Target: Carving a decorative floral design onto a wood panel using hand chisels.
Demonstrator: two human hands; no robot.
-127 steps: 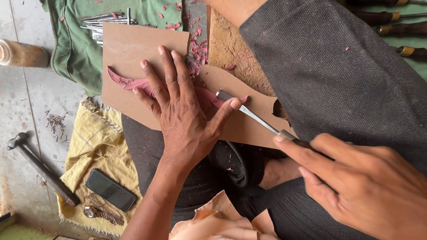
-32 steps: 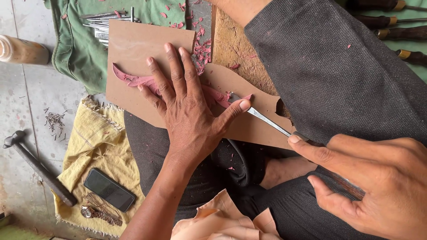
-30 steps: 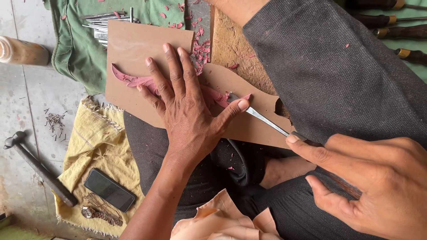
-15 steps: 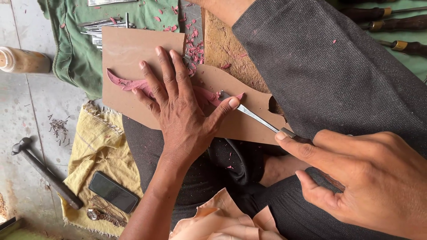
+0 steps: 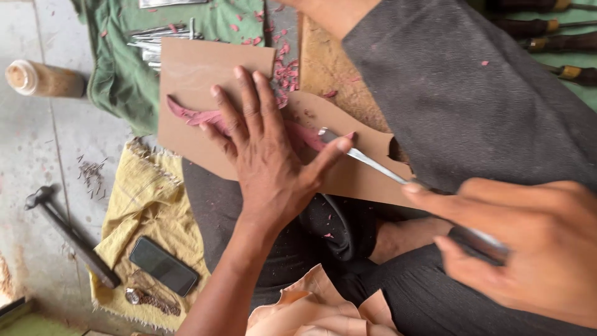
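Observation:
A flat brown board (image 5: 199, 74) rests across my lap, with a long reddish-pink carved piece (image 5: 193, 116) lying on it. My left hand (image 5: 267, 155) presses flat on that piece, fingers spread, the thumb against the blade of a slim metal carving chisel (image 5: 373, 163). My right hand (image 5: 528, 249) grips the chisel's handle at the lower right, index finger stretched along the shaft. The blade tip meets the reddish piece by my left thumb. Much of the piece is hidden under my left hand.
Pink shavings (image 5: 283, 53) lie scattered on a green cloth (image 5: 124, 74) holding metal tools (image 5: 155, 40). More chisels (image 5: 553, 43) lie top right. A hammer (image 5: 68, 233), phone (image 5: 163, 266) and wristwatch (image 5: 149, 300) sit by a yellow cloth (image 5: 146, 211). A cylindrical container (image 5: 43, 79) stands at left.
The chisel has worked back and forth in short strokes against the reddish piece by my left thumb. My left hand has stayed pressed flat on the board.

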